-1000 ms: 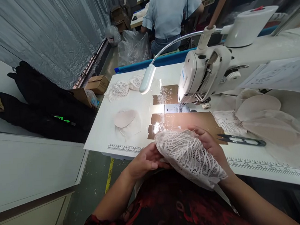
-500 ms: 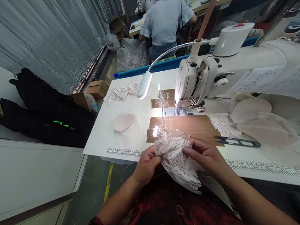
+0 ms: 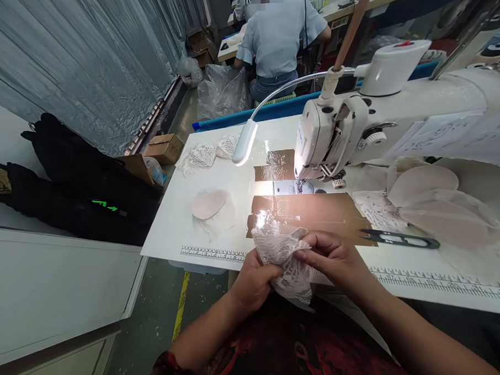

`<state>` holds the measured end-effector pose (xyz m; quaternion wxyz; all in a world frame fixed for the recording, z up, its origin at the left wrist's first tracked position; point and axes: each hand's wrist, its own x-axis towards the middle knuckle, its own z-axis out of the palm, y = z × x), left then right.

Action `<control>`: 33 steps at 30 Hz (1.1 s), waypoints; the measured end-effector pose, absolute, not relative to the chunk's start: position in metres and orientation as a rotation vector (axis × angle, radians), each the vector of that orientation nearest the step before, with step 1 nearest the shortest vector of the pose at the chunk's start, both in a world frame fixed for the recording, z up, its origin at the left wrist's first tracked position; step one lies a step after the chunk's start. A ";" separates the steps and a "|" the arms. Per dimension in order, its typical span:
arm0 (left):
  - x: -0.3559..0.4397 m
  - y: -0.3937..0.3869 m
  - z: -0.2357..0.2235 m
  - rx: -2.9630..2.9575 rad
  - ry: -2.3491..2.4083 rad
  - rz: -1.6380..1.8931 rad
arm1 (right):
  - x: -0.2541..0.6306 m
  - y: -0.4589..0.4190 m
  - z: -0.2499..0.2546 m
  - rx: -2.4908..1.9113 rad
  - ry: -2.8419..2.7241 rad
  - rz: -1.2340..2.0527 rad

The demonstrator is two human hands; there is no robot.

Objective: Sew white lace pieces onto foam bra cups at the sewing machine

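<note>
A pale lace bra cup [image 3: 287, 263] is held between my two hands at the front edge of the sewing table. My left hand [image 3: 254, 284] is closed around its left side, the thumb lying across the lace. With thumb and fingers, my right hand [image 3: 330, 256] pinches the upper right edge. Beyond them stands the white sewing machine [image 3: 318, 135], its needle area lit by a small lamp [image 3: 245, 143]. Thread snips [image 3: 401, 239] lie to the right of my right hand. Brown tape [image 3: 309, 210] covers part of the tabletop ahead of the hands.
A beige oval pad with sheer fabric [image 3: 210, 204] lies on the table's left part. Lace cups [image 3: 201, 158] rest at the back left. More pads and sheer pieces [image 3: 441, 212] are heaped at the right. Another person [image 3: 274, 40] sits beyond the table.
The lace piece has been folded and gathered more tightly. My left hand's thumb has moved over the lace, and my right hand's pinch has shifted left to the upper edge.
</note>
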<state>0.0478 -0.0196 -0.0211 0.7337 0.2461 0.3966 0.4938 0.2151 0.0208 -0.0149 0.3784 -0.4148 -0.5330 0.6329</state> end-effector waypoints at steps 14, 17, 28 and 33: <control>0.009 -0.013 -0.024 0.621 0.912 1.130 | 0.225 0.023 -0.017 -0.872 -1.099 1.740; -0.001 -0.005 -0.006 1.138 0.971 1.230 | 0.222 0.021 -0.009 -0.904 -1.404 1.734; 0.010 0.001 0.001 1.510 1.051 0.738 | 0.210 0.017 -0.001 -1.099 -1.753 1.154; 0.008 0.004 0.005 1.568 1.083 0.763 | 0.211 0.017 -0.006 -1.166 -1.763 1.169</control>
